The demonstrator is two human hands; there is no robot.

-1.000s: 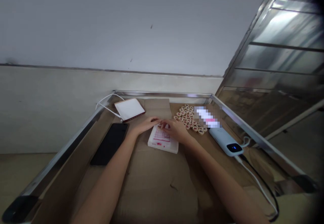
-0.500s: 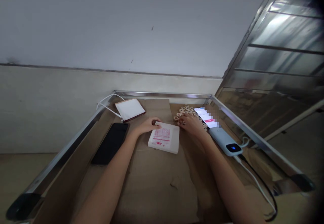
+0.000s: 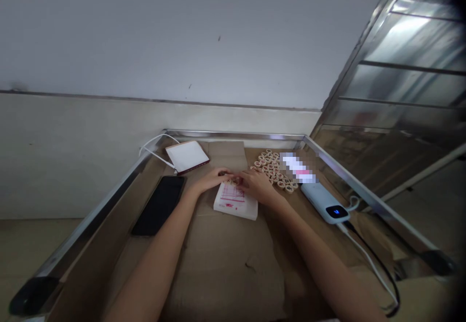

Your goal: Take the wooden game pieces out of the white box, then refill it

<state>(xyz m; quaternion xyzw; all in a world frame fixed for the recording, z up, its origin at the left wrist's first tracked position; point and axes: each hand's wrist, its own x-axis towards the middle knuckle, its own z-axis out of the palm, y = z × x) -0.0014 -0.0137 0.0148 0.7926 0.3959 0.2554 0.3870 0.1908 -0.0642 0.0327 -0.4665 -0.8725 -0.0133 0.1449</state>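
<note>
Left hand (image 3: 213, 179) resting at far left corner of white box (image 3: 235, 202), fingers loosely curled; grip unclear. Right hand (image 3: 259, 186) over box's far edge, fingertips meeting left hand's; whether piece pinched, cannot tell. Pile of round game pieces (image 3: 274, 169) just right of right hand. Black phone (image 3: 159, 205) left of left forearm. Power bank (image 3: 323, 202) right of right wrist.
</note>
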